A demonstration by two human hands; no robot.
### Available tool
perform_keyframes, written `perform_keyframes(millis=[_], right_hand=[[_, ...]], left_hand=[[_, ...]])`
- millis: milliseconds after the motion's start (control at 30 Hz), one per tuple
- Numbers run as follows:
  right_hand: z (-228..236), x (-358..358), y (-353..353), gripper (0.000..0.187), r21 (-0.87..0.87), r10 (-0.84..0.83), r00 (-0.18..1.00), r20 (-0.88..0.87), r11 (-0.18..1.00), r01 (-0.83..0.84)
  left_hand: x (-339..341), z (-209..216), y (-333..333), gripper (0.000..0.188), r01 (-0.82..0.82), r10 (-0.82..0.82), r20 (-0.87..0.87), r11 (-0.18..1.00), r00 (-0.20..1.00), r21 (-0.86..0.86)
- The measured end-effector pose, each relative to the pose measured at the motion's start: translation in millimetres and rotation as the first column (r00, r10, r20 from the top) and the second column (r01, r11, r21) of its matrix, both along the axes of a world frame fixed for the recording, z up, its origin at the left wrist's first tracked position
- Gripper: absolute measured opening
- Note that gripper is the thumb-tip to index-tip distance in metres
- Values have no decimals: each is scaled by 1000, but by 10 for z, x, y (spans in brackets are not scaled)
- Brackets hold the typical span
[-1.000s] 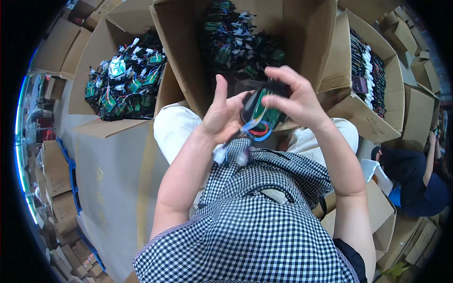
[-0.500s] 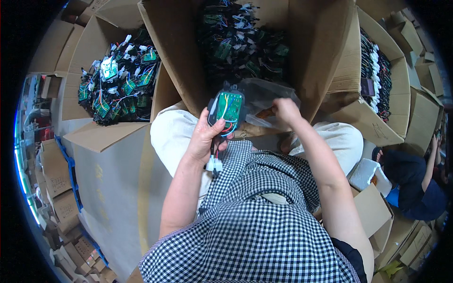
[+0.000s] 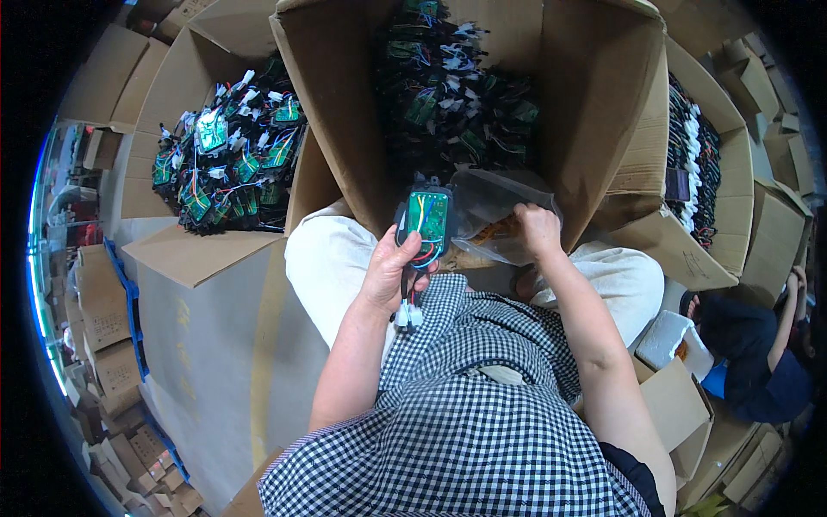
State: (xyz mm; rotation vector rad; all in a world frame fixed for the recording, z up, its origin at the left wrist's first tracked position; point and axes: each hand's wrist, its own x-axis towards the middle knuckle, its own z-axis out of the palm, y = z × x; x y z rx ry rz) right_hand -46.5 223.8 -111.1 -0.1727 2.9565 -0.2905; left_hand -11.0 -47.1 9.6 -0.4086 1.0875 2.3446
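Observation:
A green circuit board (image 3: pixel 427 226) with yellow, white, red and blue wires sits in a dark, shallow housing. My left hand (image 3: pixel 394 269) grips this unit by its lower end, the thumb lying on the board. Black leads with white plugs (image 3: pixel 407 315) hang below that hand. To the right, a clear plastic bag (image 3: pixel 484 191) holds small orange-brown pieces (image 3: pixel 500 228), too small to name. My right hand (image 3: pixel 536 231) is at the bag's right side with its fingers closed together; what they hold, if anything, is hidden.
Before me stands a tall cardboard box (image 3: pixel 594 95) full of wired boards. Another box (image 3: pixel 155 177) at left holds similar boards; one at right (image 3: pixel 732 185) holds bundled leads with white plugs. A person (image 3: pixel 749 345) crouches at far right beside a white foam box (image 3: pixel 668 340).
The whole view has shifted slightly. My left hand still holds the circuit board unit, and my right hand remains at the bag, its fingers drawn a little closer over the orange-brown pieces.

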Motion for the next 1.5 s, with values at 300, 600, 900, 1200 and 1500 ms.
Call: perform_keyframes(millis=[300,600,900,1200,1500], right_hand=[[-49,49,164,19,-608,-381,915,137,697,381],[373,141,81,10,-853,-271,856,441,169,493],[1162,488,-224,12,-872,135,879,457,-130,473],[1195,687,-243,13,-458,307,897,318,-779,429],[1088,631,396,51,-879,712,699,71,-287,382]], left_hand=[[160,72,50,37,-55,57,-40,997,998,46],[281,71,145,31,-66,72,-48,989,996,130],[236,124,436,34,82,-79,-26,976,997,202],[304,147,378,39,101,-89,-50,915,995,392],[165,426,291,45,130,-120,-137,989,983,67]])
